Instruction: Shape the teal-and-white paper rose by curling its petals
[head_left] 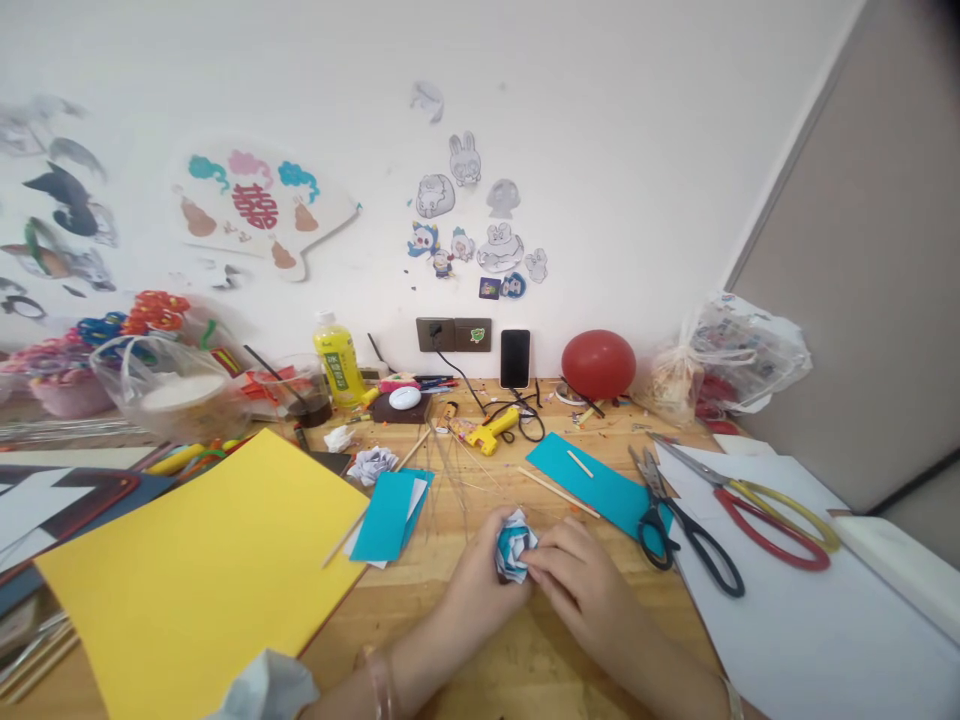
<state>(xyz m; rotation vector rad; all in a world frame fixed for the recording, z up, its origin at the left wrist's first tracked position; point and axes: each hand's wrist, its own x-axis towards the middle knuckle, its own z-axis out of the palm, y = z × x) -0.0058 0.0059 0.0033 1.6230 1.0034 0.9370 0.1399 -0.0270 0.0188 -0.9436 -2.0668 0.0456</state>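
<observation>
The left hand (480, 572) is cupping a blue-and-white paper flower (513, 548) over the near middle of the desk (375, 605), its fingers curling closed around the flower and hiding its underside. The right hand (579, 578) is touching the flower's right edge with bunched fingers (whether paper is sitting between their tips, I cannot tell). On the left, a yellow sheet (217, 550) is running out of view below, where a pale crumpled thing (266, 690), itself being cut off, is covering part of it. On the right, black-handled scissors (663, 505) are hiding part of a blue strip (577, 470). Behind, a plastic bag (739, 340) is obscuring its contents.
</observation>
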